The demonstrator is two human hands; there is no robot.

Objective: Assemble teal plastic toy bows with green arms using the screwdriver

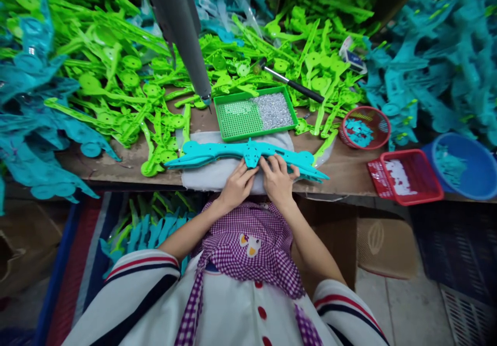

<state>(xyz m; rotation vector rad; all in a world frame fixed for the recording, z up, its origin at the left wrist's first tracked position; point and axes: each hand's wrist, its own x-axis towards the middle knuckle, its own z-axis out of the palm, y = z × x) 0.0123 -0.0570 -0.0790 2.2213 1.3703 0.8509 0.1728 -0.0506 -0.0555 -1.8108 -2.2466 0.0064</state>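
Observation:
A long turquoise plastic part (212, 152), shaped like spread wings with a raised middle piece, lies across a grey cloth (202, 180) at the table's front edge. The fingers of my left hand (237, 184) are closed on its near edge, just left of the middle piece. My right hand (277, 179) grips the same edge to the right, with bent fingers over the top. My fingertips partly hide the middle. Right behind the part sits a green tray (238, 136) with small silvery screws (275, 110) heaped in its right half. A grey electric screwdriver (186, 35) hangs tip down beside the tray.
Lime-green plastic parts (128, 77) pile across the back, with turquoise parts (427, 61) at both sides. A hammer (295, 85) lies behind the tray. At right stand a round red basket (382, 129), a square red basket (421, 198) and a blue bowl (481, 175) with small pieces.

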